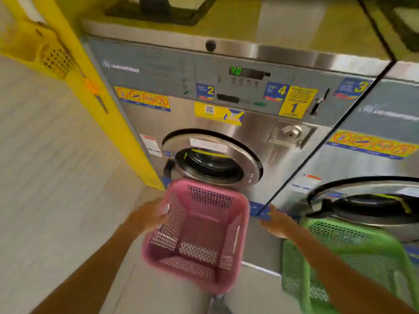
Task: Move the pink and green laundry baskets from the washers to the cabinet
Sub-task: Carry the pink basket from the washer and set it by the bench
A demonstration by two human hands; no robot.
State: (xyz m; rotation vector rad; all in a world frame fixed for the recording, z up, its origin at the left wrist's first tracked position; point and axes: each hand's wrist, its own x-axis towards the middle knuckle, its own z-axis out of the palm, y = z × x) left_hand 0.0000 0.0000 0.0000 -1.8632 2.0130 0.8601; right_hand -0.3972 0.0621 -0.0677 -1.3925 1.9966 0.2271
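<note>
Two baskets: both are low in the frame, in front of the washers; no cabinet is visible.
Yellow post (106,109): runs down the left part of the frame, just beside the left washer.
Left hand (150,217): lower centre-left, at the left rim of the pink basket; the grip seems closed on that rim, though blur hides the fingers.
Pink basket (199,234): lower centre, empty, tilted with its mouth toward the camera, below the round door of the left washer (215,132).
Right hand (275,223): right of the pink basket, near the far left corner of the green one; whether its grip is spread or closed I cannot tell, because of blur.
Green basket (340,257): lower right, under the door of the right washer (374,177), partly covered by the right forearm.
Risk: the pink basket hangs from one side only, so I think it can swing and hit the washer door or slip out. If the right hand takes the green rim badly, that basket may tip or catch on the machine.
</note>
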